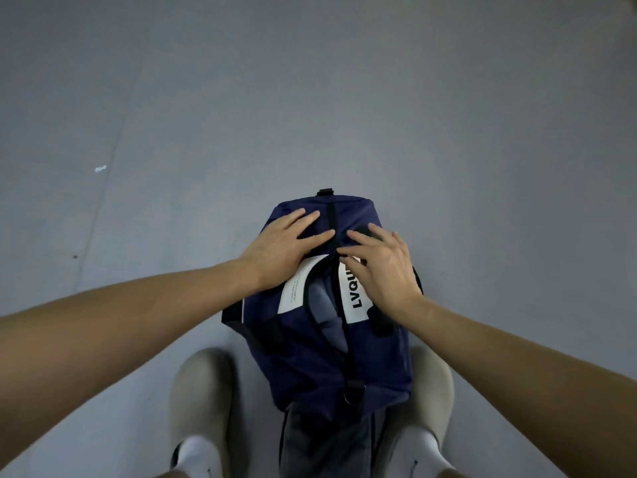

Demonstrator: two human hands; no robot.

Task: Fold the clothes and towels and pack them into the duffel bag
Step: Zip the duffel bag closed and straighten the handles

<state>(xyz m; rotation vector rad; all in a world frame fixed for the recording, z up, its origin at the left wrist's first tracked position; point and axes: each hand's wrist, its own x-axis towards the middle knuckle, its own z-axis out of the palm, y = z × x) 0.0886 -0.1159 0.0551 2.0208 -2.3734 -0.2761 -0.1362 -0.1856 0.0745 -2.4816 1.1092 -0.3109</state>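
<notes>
Fingers [306, 219] of the left hand [275, 250] lie straight and spread, pressed flat on the far top of the navy-blue fabric duffel bag [310, 367]. Just across the black zip line [349, 343], the right hand [382, 267] rests on it, fingers [360, 251] loosely extended and gripping nothing that shows. Below both palms, toward the person, the zip gapes and folded grey cloth [325, 312] shows inside. The bag lies on the grey floor [310, 98] between two beige shoes [200, 391].

Under the fingers the thin shell dents and wrinkles, so it is likely soft and limp, taking its shape from what is packed, and probably light. Pushing on the panels would only squash it. Better holds look to be the zip edges beside the fingertips or the black straps [381, 327] nearer the wrists. Smooth fabric may slide under flat palms.
</notes>
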